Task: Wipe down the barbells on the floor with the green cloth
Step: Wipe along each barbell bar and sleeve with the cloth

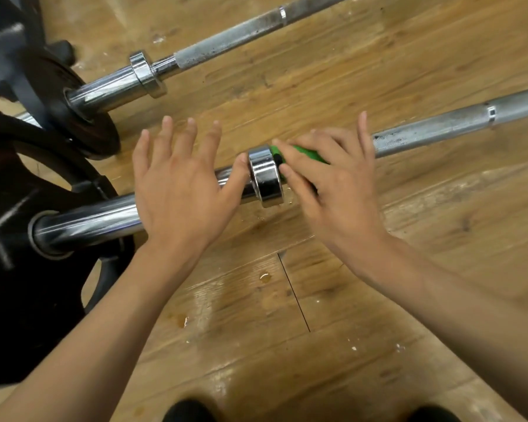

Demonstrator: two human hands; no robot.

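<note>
Two chrome barbells lie slanted on the wooden floor. The near barbell (439, 129) runs from a black plate at the left to the right edge. Its collar (264, 175) shines at the centre. My left hand (177, 190) rests flat on the sleeve just left of the collar, fingers spread and straight. My right hand (333, 184) presses the green cloth (305, 153) onto the shaft right of the collar, and most of the cloth is hidden under the palm. The far barbell (214, 50) lies untouched behind.
Black weight plates (83, 117) sit on both bars' left ends, with a larger plate (22, 284) at the lower left. Small wet spots (264, 277) mark the floor boards near me. Dark shoe tips (186, 411) show at the bottom edge.
</note>
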